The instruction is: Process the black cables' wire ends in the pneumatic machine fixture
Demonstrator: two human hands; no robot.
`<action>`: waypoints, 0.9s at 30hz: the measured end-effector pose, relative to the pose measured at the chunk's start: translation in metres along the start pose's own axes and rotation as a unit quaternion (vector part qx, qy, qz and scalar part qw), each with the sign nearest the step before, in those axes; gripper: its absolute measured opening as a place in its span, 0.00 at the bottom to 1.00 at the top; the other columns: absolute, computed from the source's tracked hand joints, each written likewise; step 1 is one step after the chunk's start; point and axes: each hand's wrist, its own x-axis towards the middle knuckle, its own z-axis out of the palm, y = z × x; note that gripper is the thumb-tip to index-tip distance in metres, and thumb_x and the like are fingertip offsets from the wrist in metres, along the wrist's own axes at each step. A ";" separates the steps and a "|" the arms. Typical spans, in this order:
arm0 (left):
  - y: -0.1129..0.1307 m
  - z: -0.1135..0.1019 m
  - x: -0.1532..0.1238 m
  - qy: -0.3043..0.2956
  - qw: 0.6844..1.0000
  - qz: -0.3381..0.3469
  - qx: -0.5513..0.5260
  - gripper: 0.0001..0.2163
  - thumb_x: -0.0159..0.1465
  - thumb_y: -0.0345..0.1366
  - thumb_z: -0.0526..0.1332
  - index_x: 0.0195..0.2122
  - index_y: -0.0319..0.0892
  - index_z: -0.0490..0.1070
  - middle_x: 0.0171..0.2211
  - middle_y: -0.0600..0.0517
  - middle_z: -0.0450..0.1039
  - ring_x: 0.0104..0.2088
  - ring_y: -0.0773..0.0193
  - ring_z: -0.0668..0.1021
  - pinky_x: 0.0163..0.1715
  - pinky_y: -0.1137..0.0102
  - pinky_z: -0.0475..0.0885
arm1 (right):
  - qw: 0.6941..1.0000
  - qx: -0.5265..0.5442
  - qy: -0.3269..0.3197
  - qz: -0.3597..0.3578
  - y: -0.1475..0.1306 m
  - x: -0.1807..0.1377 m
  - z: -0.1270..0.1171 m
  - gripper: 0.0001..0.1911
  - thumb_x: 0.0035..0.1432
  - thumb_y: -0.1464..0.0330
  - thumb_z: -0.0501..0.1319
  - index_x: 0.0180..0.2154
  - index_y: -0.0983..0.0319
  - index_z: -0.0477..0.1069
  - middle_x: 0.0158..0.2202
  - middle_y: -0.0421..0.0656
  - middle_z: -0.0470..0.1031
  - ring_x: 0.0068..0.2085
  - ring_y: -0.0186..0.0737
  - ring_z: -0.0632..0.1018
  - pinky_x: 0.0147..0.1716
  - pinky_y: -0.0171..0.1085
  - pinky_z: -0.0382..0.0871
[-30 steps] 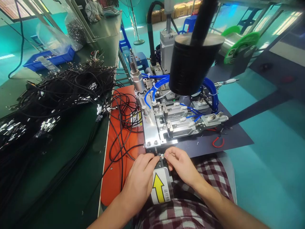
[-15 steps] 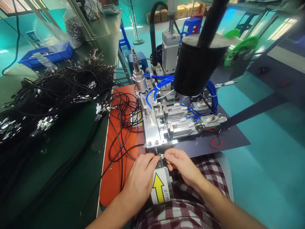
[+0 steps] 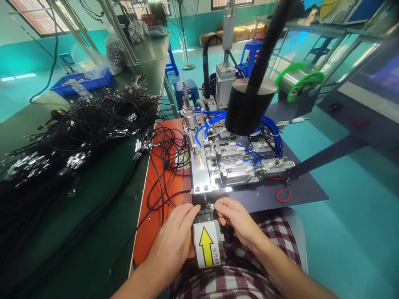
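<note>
My right hand (image 3: 235, 218) is closed in a pinch at a small silvery cable end (image 3: 212, 206), just in front of the machine's metal plate. To its left, my left hand (image 3: 174, 232) has its fingertips together on the thin black cable (image 3: 204, 208) leading to that end. Both hands are over the dark slotted feed block (image 3: 205, 216) of the machine (image 3: 218, 166). Below the block is a white cover with a yellow arrow (image 3: 206, 248). The fingers partly hide the cable.
Loops of black cable (image 3: 160, 174) lie on the orange board (image 3: 149, 241) at left. Bundles of black cables (image 3: 102, 112) and a blue tray (image 3: 93, 84) sit on the green bench. A black cylinder (image 3: 247, 109) hangs over the machine; red-handled snips (image 3: 283, 195) lie at right.
My left hand has slid left along the cable, away from my right hand, exposing more of the feed block. My right hand stays at the cable end. The head view has tilted up slightly.
</note>
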 end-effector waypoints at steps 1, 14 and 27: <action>-0.004 0.001 -0.010 0.007 1.000 -0.009 0.027 0.25 0.63 0.24 0.45 0.61 0.45 0.58 0.53 0.45 0.69 0.51 0.56 0.72 0.47 0.62 0.74 | 1.000 -0.001 -0.002 -0.002 0.000 0.000 -0.001 0.15 0.51 0.59 0.65 0.25 0.63 0.66 0.21 0.33 0.62 0.21 0.29 0.62 0.26 0.33 0.55; -0.016 0.009 -0.033 -0.041 0.986 -0.027 0.156 0.23 0.65 0.28 0.49 0.62 0.41 0.58 0.59 0.48 0.65 0.57 0.54 0.68 0.54 0.58 0.68 | 1.000 -0.020 0.006 0.001 -0.006 -0.003 0.003 0.17 0.48 0.57 0.66 0.24 0.62 0.66 0.21 0.34 0.65 0.21 0.30 0.64 0.26 0.33 0.57; -0.015 0.010 -0.033 -0.007 0.986 -0.013 0.166 0.22 0.65 0.29 0.48 0.60 0.40 0.61 0.58 0.49 0.67 0.56 0.55 0.70 0.52 0.62 0.69 | 0.996 -0.029 0.090 0.003 0.021 -0.016 -0.035 0.21 0.49 0.49 0.64 0.29 0.62 0.71 0.21 0.36 0.63 0.21 0.32 0.62 0.22 0.34 0.52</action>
